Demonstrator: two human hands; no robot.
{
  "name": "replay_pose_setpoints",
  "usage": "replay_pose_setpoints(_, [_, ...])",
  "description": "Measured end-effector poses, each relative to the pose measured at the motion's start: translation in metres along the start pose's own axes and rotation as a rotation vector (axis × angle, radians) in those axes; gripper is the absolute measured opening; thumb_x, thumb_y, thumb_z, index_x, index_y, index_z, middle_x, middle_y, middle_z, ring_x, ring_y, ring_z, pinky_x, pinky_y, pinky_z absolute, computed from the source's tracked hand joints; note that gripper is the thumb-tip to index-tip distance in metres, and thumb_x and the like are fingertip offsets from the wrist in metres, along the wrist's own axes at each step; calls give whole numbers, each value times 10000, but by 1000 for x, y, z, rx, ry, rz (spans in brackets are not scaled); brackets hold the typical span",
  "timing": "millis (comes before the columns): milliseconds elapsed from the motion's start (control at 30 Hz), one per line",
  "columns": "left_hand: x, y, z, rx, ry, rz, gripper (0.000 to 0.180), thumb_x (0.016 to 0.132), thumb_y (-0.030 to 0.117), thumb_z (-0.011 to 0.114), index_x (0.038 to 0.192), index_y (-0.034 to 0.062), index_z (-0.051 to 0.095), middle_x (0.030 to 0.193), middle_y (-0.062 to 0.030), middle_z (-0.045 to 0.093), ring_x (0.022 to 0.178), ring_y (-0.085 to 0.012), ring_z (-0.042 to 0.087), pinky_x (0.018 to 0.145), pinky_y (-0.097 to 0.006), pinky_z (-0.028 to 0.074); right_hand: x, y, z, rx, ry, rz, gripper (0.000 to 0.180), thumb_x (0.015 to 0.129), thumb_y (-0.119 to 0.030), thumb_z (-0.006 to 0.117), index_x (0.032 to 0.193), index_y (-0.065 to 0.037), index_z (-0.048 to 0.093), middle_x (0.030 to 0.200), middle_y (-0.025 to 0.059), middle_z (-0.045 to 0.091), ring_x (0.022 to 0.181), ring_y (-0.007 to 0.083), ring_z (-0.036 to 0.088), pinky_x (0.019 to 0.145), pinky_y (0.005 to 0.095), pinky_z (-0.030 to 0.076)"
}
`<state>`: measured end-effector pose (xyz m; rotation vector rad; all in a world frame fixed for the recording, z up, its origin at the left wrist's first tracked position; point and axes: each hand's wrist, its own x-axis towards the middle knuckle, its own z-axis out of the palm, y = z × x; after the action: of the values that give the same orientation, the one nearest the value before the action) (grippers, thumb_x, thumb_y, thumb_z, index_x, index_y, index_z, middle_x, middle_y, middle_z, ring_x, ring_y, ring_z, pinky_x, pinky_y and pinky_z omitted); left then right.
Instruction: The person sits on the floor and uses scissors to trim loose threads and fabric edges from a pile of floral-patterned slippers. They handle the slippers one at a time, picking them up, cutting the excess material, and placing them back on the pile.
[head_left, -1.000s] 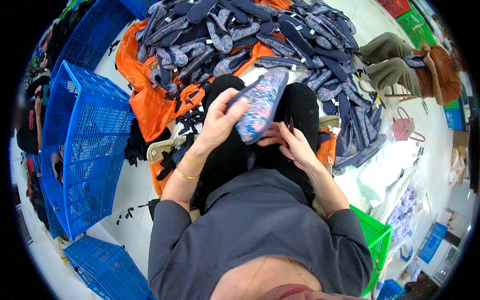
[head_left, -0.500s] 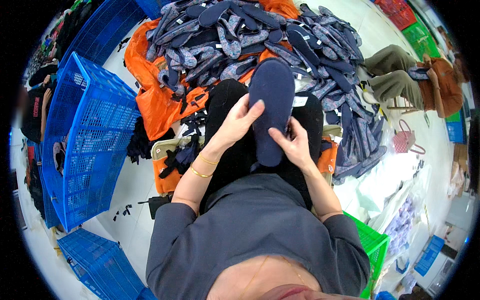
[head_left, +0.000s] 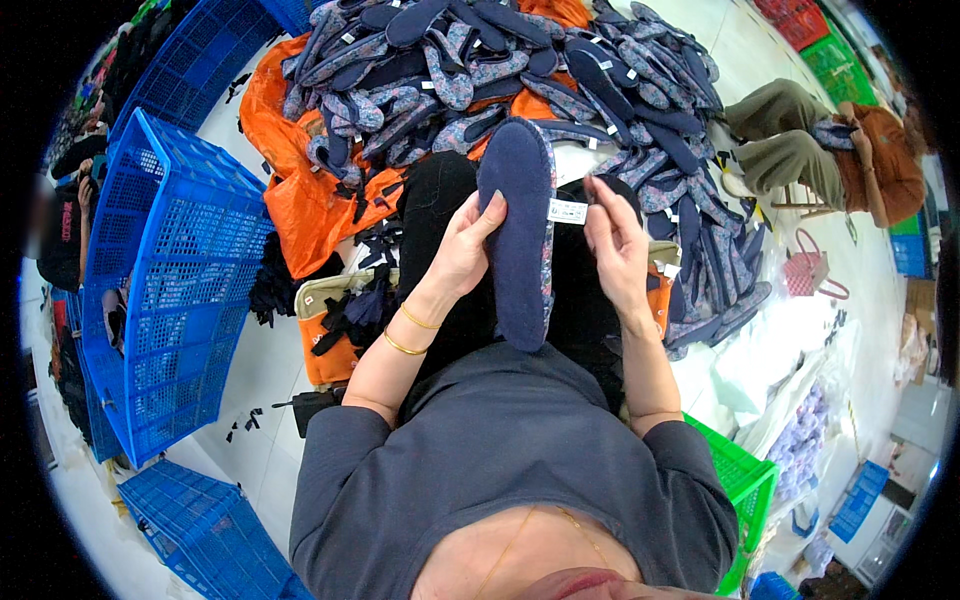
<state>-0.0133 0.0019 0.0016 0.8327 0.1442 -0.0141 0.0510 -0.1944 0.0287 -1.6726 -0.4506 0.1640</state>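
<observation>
Navy insole (head_left: 517,235) now lengthwise | left hand (head_left: 465,248) gripping edge | right hand (head_left: 617,240) pinching tag (head_left: 568,211)

The dark blue insole (head_left: 518,235) hid the left hand's (head_left: 462,248) thumb. The white tag (head_left: 568,211) was too small to read. At the frame's upper right, the seated person (head_left: 830,150) was bent by the rim; the lower-left blue crate (head_left: 205,540) was cut off.
</observation>
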Motion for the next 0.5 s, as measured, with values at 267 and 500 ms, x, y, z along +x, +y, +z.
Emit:
replay_pose_setpoints(267, [-2,0,1,-70,-6,-36,363,983,304,555,1229,38,541,1101,-36,660,957,-103,634,850,-274,522,-11,-5,22,208,-66,-19,262,944,-72,609,1175,26,534,1058,77,637,952,111,609,860,249,487])
replay_pose_setpoints(500, [-4,6,9,58,55,60,404,979,284,574,1251,-9,513,1123,-78,643,961,-120,628,858,-276,518,7,-4,-4,190,50,-126,393,891,-64,673,1238,7,501,1062,61,595,810,39,538,679,165,432])
